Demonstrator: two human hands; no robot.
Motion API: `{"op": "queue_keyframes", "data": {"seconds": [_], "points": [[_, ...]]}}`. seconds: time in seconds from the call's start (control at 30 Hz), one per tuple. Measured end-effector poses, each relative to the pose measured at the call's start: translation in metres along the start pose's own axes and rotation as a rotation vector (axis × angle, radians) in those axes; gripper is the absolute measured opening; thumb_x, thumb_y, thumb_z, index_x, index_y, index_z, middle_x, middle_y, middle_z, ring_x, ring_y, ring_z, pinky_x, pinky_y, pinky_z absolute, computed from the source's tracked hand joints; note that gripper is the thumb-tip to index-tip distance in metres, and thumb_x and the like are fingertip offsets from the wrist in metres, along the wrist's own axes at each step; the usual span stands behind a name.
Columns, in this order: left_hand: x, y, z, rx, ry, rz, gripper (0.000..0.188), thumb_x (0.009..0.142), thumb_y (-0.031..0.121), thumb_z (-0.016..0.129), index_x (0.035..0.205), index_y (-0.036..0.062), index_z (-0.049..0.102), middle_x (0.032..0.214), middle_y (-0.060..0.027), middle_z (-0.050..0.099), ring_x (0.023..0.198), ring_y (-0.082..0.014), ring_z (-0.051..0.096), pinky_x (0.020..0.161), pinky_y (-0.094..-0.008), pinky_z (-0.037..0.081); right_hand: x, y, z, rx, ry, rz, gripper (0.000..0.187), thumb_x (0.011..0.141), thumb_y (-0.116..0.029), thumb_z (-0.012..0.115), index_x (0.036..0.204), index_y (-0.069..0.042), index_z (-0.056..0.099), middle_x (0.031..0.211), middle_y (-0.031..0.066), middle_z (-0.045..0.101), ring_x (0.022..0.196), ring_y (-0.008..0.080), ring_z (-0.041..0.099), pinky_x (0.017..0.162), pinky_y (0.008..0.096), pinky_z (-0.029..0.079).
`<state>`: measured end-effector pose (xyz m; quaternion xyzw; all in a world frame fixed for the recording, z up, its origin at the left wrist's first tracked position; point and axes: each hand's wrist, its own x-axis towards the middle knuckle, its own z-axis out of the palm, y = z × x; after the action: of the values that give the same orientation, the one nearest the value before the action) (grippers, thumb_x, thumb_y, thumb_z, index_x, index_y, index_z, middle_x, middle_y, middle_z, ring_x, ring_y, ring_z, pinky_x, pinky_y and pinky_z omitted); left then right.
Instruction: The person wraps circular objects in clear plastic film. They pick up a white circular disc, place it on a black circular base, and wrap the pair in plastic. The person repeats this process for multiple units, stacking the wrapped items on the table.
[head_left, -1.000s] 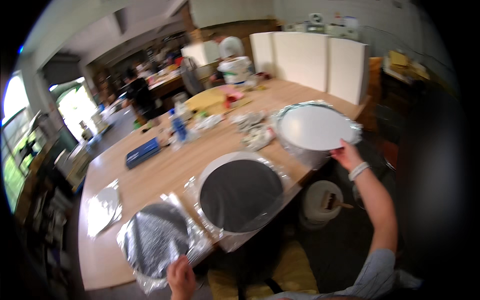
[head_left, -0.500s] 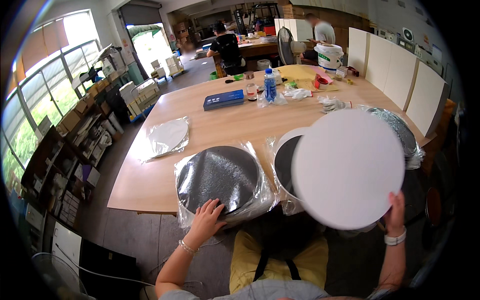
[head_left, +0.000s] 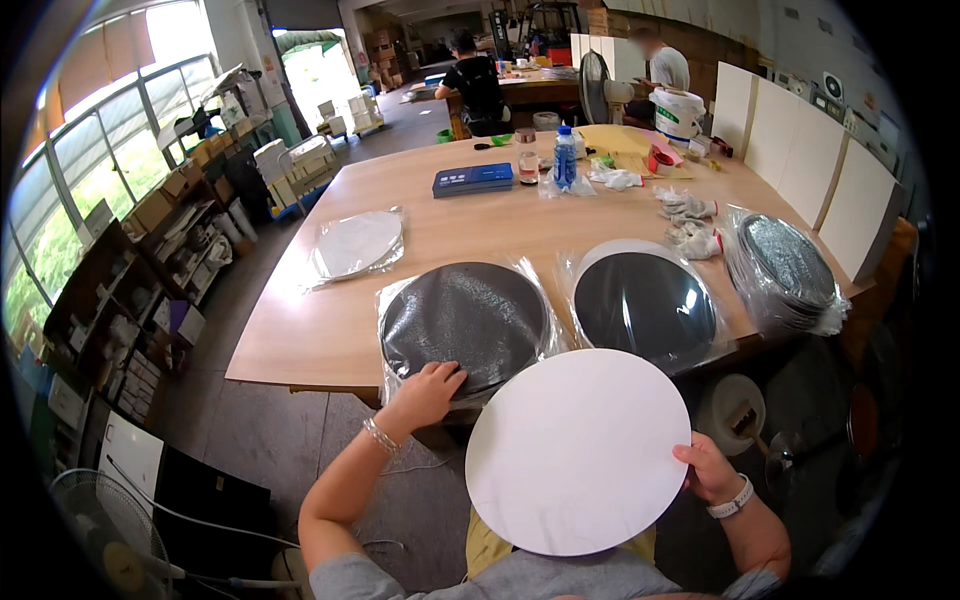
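Observation:
My right hand grips a white round board by its right edge, thumb on top. The board is held over my lap, off the table. My left hand lies on the near edge of a black round disc in clear plastic, fingers resting on its surface without gripping. Right of it, another black disc lies in a clear bag, with a pale disc edge showing behind it. A bagged stack of dark, glossy discs sits at the right end, and a bagged white disc lies at the left.
On the table stand a blue box, a blue-labelled bottle, a jar, gloves and a white bucket. White panels line the right side. A bin with a brush stands below. Two people sit farther back.
The white board has come left and down from over the right-hand black disc to above my lap, uncovering that disc. My left hand stays at its disc, its fingers less spread.

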<state>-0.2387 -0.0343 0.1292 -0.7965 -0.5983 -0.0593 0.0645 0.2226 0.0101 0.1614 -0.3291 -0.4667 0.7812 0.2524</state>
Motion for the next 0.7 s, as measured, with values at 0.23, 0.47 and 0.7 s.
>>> {"op": "queue_keyframes", "data": {"seconds": [0.23,0.47,0.7], "points": [[0.017,-0.005,-0.02,0.108,-0.152,0.085,0.058,0.077,0.004,0.055,0.132,-0.0002,0.037,0.1,-0.0133,0.058,0.084,-0.0272,0.061,0.073,-0.0344,0.051,-0.004,0.009,0.011,0.008,0.022,-0.017,0.023,0.092,-0.017,0.048,0.104,0.001,0.056,0.079,0.0032,0.061,0.055,0.0068,0.052,0.048,0.0185,0.041],[0.025,0.005,-0.042,0.081,-0.074,0.009,0.07,0.08,0.004,0.049,0.142,-0.0042,0.018,0.059,-0.0102,0.057,0.049,-0.0254,0.058,0.049,-0.0352,0.048,0.004,0.014,0.031,0.131,0.033,-0.025,0.02,0.093,-0.019,0.048,0.102,-0.002,0.056,0.079,0.0009,0.06,0.057,0.0052,0.049,0.049,0.0171,0.039],[-0.018,0.01,-0.026,0.038,0.289,-0.118,0.06,0.076,0.008,0.061,0.132,0.0023,0.038,0.128,-0.019,0.046,0.117,-0.0329,0.046,0.087,-0.0408,0.046,0.023,0.033,0.047,0.198,0.163,0.013,0.017,0.093,-0.022,0.052,0.104,-0.009,0.053,0.075,-0.002,0.056,0.054,0.0045,0.047,0.046,0.0178,0.038]]}}
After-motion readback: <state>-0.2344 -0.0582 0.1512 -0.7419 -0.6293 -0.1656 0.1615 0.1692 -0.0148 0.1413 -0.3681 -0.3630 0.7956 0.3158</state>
